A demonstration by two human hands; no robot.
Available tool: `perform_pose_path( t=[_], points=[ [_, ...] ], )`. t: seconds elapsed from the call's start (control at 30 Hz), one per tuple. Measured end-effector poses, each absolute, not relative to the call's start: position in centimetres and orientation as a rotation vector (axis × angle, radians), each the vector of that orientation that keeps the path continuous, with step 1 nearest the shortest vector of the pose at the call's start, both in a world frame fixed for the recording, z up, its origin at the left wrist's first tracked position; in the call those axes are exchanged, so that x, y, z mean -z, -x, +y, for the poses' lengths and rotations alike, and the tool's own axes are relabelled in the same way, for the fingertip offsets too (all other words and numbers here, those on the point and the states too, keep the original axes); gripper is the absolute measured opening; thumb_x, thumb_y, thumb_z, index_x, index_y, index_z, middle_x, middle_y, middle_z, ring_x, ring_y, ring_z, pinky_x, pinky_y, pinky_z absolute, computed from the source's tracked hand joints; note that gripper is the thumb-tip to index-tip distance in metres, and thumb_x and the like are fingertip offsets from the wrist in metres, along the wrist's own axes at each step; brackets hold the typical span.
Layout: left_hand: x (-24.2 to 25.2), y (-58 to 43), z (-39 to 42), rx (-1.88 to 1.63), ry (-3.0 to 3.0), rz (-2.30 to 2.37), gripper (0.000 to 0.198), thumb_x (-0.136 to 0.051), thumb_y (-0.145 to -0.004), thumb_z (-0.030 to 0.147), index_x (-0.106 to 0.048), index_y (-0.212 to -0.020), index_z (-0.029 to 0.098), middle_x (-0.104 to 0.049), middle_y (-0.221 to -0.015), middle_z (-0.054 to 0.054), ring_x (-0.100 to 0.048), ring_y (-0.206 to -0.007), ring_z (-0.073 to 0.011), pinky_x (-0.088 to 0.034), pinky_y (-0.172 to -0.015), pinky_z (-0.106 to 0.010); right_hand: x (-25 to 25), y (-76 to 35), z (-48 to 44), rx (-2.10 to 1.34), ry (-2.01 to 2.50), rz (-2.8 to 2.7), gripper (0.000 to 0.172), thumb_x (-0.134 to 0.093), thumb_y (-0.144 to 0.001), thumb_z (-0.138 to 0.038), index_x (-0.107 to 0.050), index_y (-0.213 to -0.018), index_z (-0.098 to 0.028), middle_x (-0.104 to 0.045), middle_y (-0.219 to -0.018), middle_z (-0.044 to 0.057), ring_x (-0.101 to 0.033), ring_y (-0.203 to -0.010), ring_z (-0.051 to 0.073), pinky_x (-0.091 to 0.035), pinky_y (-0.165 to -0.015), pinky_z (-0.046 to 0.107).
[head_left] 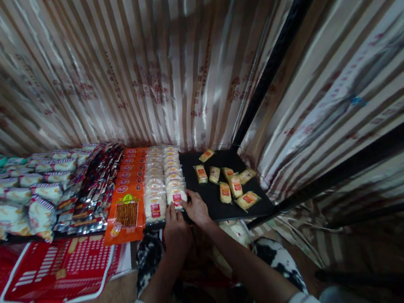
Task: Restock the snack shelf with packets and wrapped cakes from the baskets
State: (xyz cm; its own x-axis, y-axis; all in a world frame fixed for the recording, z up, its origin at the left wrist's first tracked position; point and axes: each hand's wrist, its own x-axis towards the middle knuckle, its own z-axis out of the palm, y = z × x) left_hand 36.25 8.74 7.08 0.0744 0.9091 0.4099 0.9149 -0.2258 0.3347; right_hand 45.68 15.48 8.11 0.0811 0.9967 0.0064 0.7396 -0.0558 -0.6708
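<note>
On a black shelf (216, 210) stand two rows of white round packets with red labels. My left hand (177, 231) touches the lower edge of the front white packet (177, 196) in the right-hand row, its fingers close together. My right hand (196, 208) rests at the right side of that same packet, thumb and fingers against it. Beside it is the front packet of the other white row (155, 206). Several small yellow packets (225, 192) lie scattered on the shelf to the right of my right hand.
Orange packs (127, 193), dark shiny packets (94, 193) and white-and-orange bags (42, 216) fill the shelf's left part. Red baskets (62, 268) sit below at left. Striped sheeting (144, 69) hangs behind; a black post (274, 75) rises at the right corner.
</note>
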Motion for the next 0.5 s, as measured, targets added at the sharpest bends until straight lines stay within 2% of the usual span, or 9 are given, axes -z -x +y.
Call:
perform_pose_path(
  t=[0.07,0.17,0.33,0.43,0.5],
  points=[
    [-7.4,-36.3,8.5,0.876,2.307,-1.934,0.038,-0.045,-0.075,0.007,-0.056,-0.111,0.0,-0.051,-0.124,-0.024,-0.043,-0.122,-0.033,-0.042,-0.097,-0.047,-7.9,-45.8,15.2,-0.676,1.802,-1.637,0.043,-0.056,-0.079,-0.032,-0.055,-0.117,-0.014,-0.059,-0.103,0.011,-0.061,-0.073,0.016,-0.048,-0.074,0.03],
    [-7.8,-36.2,7.7,0.949,2.317,-1.93,0.033,-0.044,-0.076,0.007,-0.059,-0.106,0.006,-0.051,-0.124,-0.02,-0.045,-0.119,-0.0292,-0.042,-0.097,-0.044,-7.2,-46.4,13.9,-0.672,1.667,-1.499,0.036,-0.05,-0.081,-0.029,-0.056,-0.113,-0.013,-0.058,-0.102,0.012,-0.059,-0.069,0.014,-0.049,-0.073,0.029],
    [-7.7,-36.2,5.0,1.015,2.555,-1.928,0.026,-0.039,-0.084,0.013,-0.06,-0.098,0.014,-0.061,-0.104,-0.011,-0.053,-0.102,-0.0213,-0.046,-0.09,-0.037,-5.6,-48.3,9.3,-0.654,1.509,-1.422,0.026,-0.04,-0.086,-0.031,-0.058,-0.098,-0.016,-0.06,-0.09,0.008,-0.058,-0.072,0.015,-0.049,-0.065,0.027],
    [-6.9,-37.0,2.8,0.851,2.781,-2.011,0.027,-0.036,-0.085,0.013,-0.06,-0.099,0.015,-0.062,-0.099,-0.009,-0.055,-0.098,-0.0196,-0.045,-0.089,-0.035,-4.7,-50.0,6.0,-0.596,1.574,-1.525,0.023,-0.039,-0.086,-0.029,-0.058,-0.092,-0.018,-0.062,-0.088,0.007,-0.058,-0.08,0.018,-0.048,-0.076,0.032],
    [-6.1,-38.0,1.5,0.713,2.898,-2.109,0.031,-0.036,-0.084,0.013,-0.058,-0.106,0.016,-0.061,-0.105,-0.01,-0.056,-0.1,-0.0198,-0.045,-0.09,-0.035,-4.1,-51.4,4.1,-0.523,1.638,-1.633,0.022,-0.039,-0.086,-0.028,-0.059,-0.09,-0.018,-0.061,-0.089,0.008,-0.056,-0.087,0.02,-0.045,-0.082,0.036]
  ],
)
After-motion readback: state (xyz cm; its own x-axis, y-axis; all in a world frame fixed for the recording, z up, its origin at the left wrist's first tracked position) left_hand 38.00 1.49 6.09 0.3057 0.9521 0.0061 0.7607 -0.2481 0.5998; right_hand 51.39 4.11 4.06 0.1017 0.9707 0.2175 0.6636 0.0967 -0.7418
